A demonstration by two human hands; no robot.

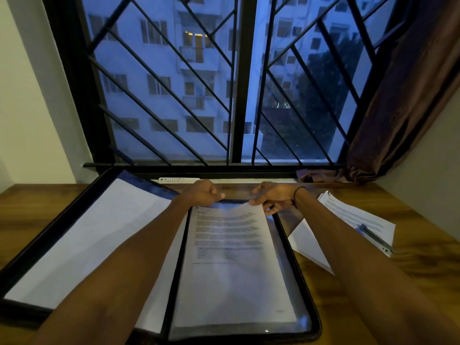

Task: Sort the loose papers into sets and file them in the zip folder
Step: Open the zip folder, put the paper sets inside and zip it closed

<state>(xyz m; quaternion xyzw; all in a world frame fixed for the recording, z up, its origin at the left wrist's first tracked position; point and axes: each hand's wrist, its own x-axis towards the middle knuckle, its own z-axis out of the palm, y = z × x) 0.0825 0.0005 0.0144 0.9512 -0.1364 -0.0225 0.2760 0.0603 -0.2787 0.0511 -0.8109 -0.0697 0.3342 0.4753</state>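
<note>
A: Which items are unreadable?
B: Text on the printed sheet (230, 247) is blurred. The strip (174, 180) at 12 o'clock carries marks too small to read.
A: Which items are cut off or hidden?
B: The zip folder (308, 290) runs off the 6 o'clock edge. The left forearm hides part of its spine.

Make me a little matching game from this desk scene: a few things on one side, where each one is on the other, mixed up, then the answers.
Things:
1. pen
2. printed sheet
3. curtain
4. blank white papers

Places:
A. in the open zip folder's right half, its top edge held by the left hand and the right hand
B. bunched at the window's right side
C. in the folder's left half
D. on the loose stack on the table, far right

Pairs: 1-D, 2-A, 3-B, 4-C
</note>
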